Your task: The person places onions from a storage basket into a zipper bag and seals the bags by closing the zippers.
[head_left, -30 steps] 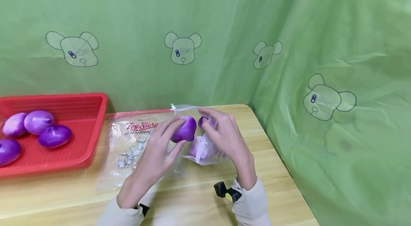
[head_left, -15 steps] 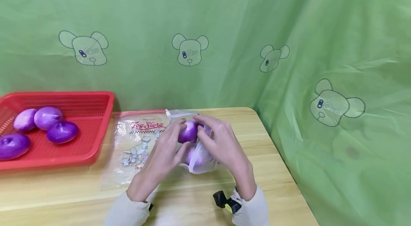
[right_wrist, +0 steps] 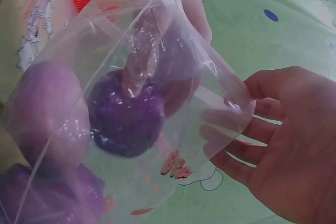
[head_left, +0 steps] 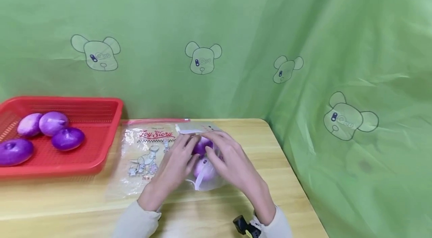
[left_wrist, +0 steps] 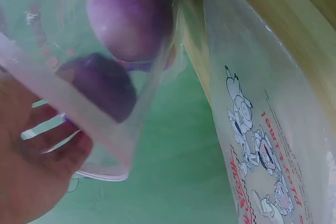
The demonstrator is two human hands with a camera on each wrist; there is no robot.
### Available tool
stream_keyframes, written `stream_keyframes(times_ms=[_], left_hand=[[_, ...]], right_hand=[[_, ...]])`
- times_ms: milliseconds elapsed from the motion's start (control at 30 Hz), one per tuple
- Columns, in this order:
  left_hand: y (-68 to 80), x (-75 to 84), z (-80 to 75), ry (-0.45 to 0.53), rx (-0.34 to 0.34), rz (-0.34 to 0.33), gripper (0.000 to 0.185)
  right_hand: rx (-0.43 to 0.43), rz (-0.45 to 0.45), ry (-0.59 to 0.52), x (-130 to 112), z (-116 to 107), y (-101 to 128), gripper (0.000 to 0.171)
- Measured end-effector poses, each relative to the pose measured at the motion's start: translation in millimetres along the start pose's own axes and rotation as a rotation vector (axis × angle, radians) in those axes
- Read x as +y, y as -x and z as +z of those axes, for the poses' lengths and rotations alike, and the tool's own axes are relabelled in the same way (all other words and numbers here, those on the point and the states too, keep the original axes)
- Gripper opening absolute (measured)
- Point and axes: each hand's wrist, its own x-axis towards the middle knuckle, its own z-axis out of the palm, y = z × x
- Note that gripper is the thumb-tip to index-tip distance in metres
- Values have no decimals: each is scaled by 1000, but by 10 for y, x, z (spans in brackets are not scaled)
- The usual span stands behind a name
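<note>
My left hand [head_left: 173, 164] reaches into the mouth of a clear plastic zip bag [right_wrist: 210, 72]. Its fingers and thumb hold a shiny purple onion [right_wrist: 126, 114], which the right wrist view shows through the film. With my right hand [head_left: 237, 164] I pinch the bag's rim and keep the mouth apart. Lower in the bag lies a paler purple onion [head_left: 205, 170]; another purple one [right_wrist: 52, 198] shows beneath it in the right wrist view. In the left wrist view, the bag's edge partly covers the left fingers [left_wrist: 68, 150].
At left stands a red plastic basket [head_left: 91, 155] with several purple onions [head_left: 67, 138]. Between it and my hands lies a flat, printed clear bag [head_left: 145, 159] on the wooden table [head_left: 270, 155]. Green curtains [head_left: 152, 91] hang behind and to the right.
My left hand has carried the onion rightward and down into the bag's mouth. The right hand still holds the rim. The head view has shifted slightly.
</note>
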Motion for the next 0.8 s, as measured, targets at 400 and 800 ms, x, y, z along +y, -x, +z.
stream_keyframes(times_ms=[400,800], left_hand=[[-15,176,-151,22,-73,48,52],[-70,-27,-591,32,-52,-87,39]], right_hand=[[70,35,85,81,1,3,42],[124,64,121,165,86,-129,44]])
